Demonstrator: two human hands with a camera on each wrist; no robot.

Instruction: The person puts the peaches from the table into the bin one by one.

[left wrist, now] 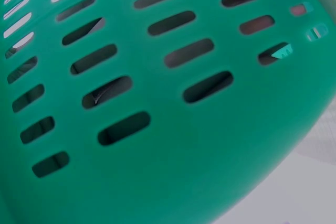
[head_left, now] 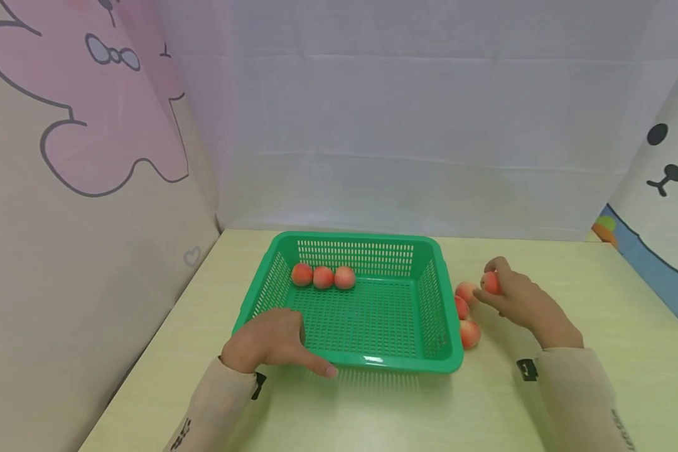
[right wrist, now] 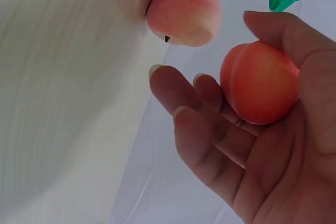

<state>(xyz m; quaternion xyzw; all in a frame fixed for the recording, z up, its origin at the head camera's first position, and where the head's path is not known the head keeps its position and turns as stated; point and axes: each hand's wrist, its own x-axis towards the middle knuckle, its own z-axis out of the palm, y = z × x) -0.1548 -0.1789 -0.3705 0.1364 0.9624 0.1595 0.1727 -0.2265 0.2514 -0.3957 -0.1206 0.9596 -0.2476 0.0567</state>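
Note:
My right hand [head_left: 524, 301] holds a red-orange peach [head_left: 490, 283] between thumb and fingers, to the right of the green plastic basket [head_left: 395, 364]. In the right wrist view the held peach [right wrist: 260, 83] rests against the curled fingers, its crease showing. Three more peaches [head_left: 469, 334] lie on the table along the basket's right side, partly hidden by its wall. My left hand [head_left: 268, 342] grips the basket's near left rim, thumb stretched along the front edge. Inside, three peaches [head_left: 323, 277] sit in a row at the back left. Slotted basket wall [left wrist: 173, 129] fills the left wrist view.
A pale wood-grain table [head_left: 384, 420] carries everything. White cloth [head_left: 407, 144] rises behind its back edge, and a cartoon-printed sheet [head_left: 90, 251] stands at the left. Another printed sheet [head_left: 669, 220] borders the right side.

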